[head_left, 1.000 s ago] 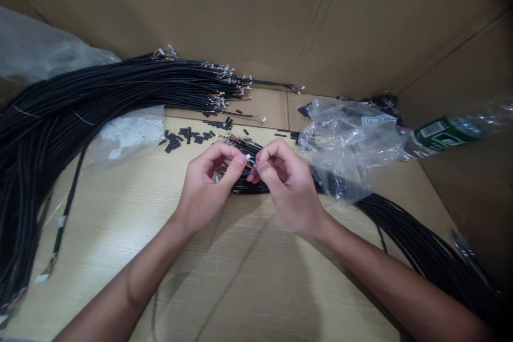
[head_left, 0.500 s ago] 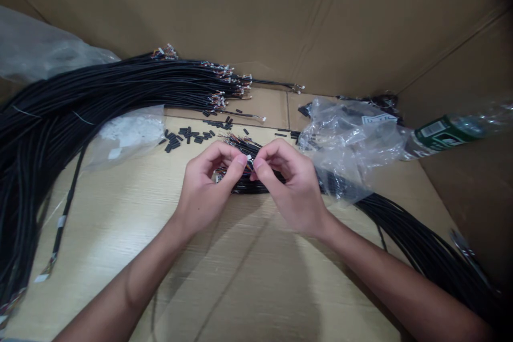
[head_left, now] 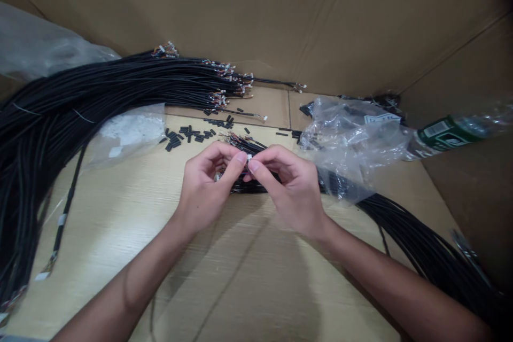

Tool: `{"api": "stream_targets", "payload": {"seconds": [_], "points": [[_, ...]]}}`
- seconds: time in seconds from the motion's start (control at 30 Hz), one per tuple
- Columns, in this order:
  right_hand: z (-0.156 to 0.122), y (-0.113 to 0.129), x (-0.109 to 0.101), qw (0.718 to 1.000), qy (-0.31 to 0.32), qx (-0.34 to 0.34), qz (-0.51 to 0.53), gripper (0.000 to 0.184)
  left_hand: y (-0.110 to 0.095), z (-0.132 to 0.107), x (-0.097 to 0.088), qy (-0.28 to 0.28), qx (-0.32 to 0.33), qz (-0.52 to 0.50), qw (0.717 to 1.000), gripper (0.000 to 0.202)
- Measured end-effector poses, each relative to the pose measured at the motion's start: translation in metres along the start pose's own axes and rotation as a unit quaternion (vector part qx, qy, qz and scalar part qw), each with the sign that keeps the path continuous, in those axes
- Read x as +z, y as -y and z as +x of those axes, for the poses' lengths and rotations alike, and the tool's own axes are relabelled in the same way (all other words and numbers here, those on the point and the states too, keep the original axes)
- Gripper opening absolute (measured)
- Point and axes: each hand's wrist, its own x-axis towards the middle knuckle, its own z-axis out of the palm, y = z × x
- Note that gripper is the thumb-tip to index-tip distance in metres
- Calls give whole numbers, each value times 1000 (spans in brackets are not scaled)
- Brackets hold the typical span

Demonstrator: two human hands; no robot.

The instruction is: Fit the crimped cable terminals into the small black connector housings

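Observation:
Both hands meet over a bundle of black cables (head_left: pixel 250 188) whose stripped ends show thin coloured wires. My left hand (head_left: pixel 212 181) is closed in a pinch, thumb against forefinger, on a small white connector (head_left: pixel 249 157). From the other side, my right hand (head_left: pixel 290 184) pinches right beside that connector; its fingertips hide what lies between them, perhaps a wire. Just behind the fingers, loose wire ends (head_left: pixel 232 137) stick out of the bundle. Short black tube pieces (head_left: pixel 188 133) lie scattered beyond my left hand.
A thick pile of black cables (head_left: pixel 120 83) with white connectors runs along the back left. Beside it lies a clear bag of white pieces (head_left: pixel 130 131). To the right are a crumpled plastic bag (head_left: pixel 352 139) and a green-labelled bottle (head_left: pixel 449 132) on its side. Cardboard walls (head_left: pixel 240 5) enclose the table.
My right hand has shifted slightly left, bringing its fingertips up against the white connector and my left fingertips. My left hand has stayed nearly still.

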Motion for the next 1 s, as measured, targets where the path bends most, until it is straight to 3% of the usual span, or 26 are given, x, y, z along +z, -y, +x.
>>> {"api": "stream_targets", "payload": {"seconds": [0.2, 0.47, 0.77, 1.0], "points": [[1, -4, 1, 1000, 1, -24, -12, 6, -1, 0, 0, -8, -5, -1, 1000, 18], [0, -1, 1, 999, -2, 23, 49, 6, 0, 1, 2, -30, -17, -8, 999, 22], [0, -2, 3, 997, -32, 55, 49, 10, -1, 2, 2, -19, -21, -23, 999, 21], [-2, -2, 4, 998, -34, 31, 30, 7, -1, 1, 2, -16, -25, -34, 999, 20]]}}
